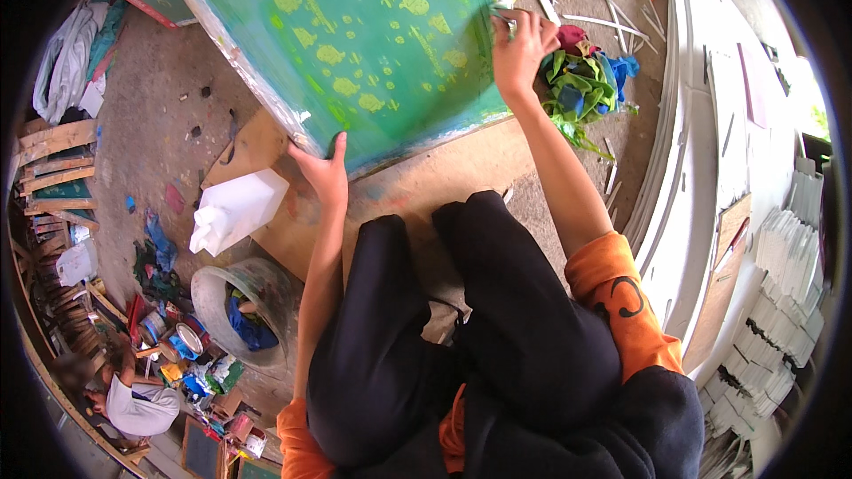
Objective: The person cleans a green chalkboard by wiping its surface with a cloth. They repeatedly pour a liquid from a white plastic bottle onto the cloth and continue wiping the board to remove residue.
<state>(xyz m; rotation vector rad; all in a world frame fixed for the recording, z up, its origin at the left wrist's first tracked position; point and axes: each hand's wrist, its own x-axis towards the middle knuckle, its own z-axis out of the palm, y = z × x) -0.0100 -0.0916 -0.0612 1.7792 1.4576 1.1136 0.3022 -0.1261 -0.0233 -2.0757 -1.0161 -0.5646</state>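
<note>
A silkscreen frame [373, 62] with green mesh and yellow-green fish shapes lies tilted in front of me, over a brown board [426, 164]. My left hand [325, 173] grips its near left corner, with the thumb up along the mesh edge and the fingers on the frame's side. At the right edge of the mesh, my right hand [522, 51] is closed around a small greenish-white wad that looks like a rag [502, 21]. Most of that wad is hidden by the fingers. A heap of colourful rags [581, 84] lies just right of this hand.
A white plastic jug [238, 206] stands by my left forearm, beside a bucket [209, 288] with blue cloth inside. Paint cans [188, 337] and wooden frames [58, 168] crowd the left. Another person [138, 404] is at lower left. White sheets [688, 168] line the right.
</note>
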